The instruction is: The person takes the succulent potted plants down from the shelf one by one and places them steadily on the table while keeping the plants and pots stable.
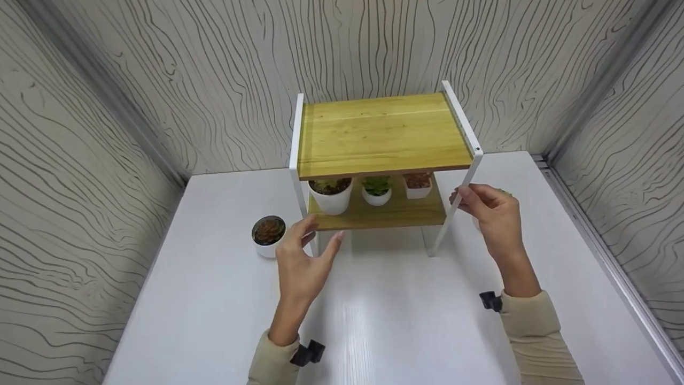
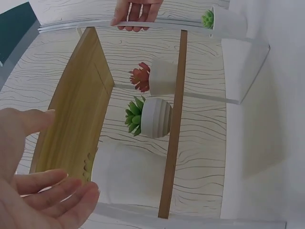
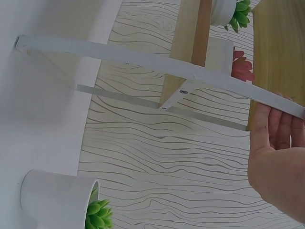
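A two-tier shelf [image 1: 382,136] with wooden boards and a white frame stands on the table. My right hand [image 1: 494,214] holds its right front post [image 1: 446,227] below the top board; the right wrist view shows the fingers behind that post [image 3: 228,85]. My left hand [image 1: 304,262] is by the left front post, thumb and fingers spread apart with nothing between them. On the lower board [image 1: 395,214] sit a large white pot [image 1: 334,202], a small round pot [image 1: 377,199] with a green succulent [image 2: 135,116], and a square pot [image 1: 418,190] with a red succulent [image 2: 140,77].
A white pot with a brownish succulent [image 1: 269,231] stands on the table left of the shelf. To the right, another white pot [image 3: 55,198] with a green succulent [image 3: 99,214] is mostly behind my right hand in the head view. Wood-patterned walls [image 1: 224,80] enclose the table.
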Available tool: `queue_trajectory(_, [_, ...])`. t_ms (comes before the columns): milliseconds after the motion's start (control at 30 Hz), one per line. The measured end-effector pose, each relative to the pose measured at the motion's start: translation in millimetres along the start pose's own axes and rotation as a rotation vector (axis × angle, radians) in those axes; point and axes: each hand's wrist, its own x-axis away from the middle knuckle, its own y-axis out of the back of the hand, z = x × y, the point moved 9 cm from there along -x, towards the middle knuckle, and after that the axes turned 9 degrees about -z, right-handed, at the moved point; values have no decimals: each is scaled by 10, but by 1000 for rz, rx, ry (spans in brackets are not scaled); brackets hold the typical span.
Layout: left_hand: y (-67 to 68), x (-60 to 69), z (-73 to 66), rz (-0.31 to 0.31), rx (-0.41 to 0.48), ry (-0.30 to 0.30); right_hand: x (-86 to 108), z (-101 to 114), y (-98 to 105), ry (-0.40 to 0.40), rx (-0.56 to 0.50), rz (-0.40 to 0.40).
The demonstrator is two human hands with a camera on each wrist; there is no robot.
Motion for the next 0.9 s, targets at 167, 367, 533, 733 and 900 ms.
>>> queue_trajectory(167, [-132, 33, -107, -39, -3, 23, -8, 1, 4, 1, 5, -3])
queue_trajectory(367, [-276, 70, -112, -53, -4, 76, -3, -11, 6, -11, -14, -4])
queue_trajectory(533, [-381, 98, -60, -66, 9, 101, -5, -19, 1, -11, -28, -10])
queue_trajectory(733, [-452, 93, -42, -96, 10, 125, -3, -17, -8, -8, -43, -6])
queue_trajectory(900, [-543, 69, -36, -89, -11, 161, 2, -39, 1, -10, -40, -15])
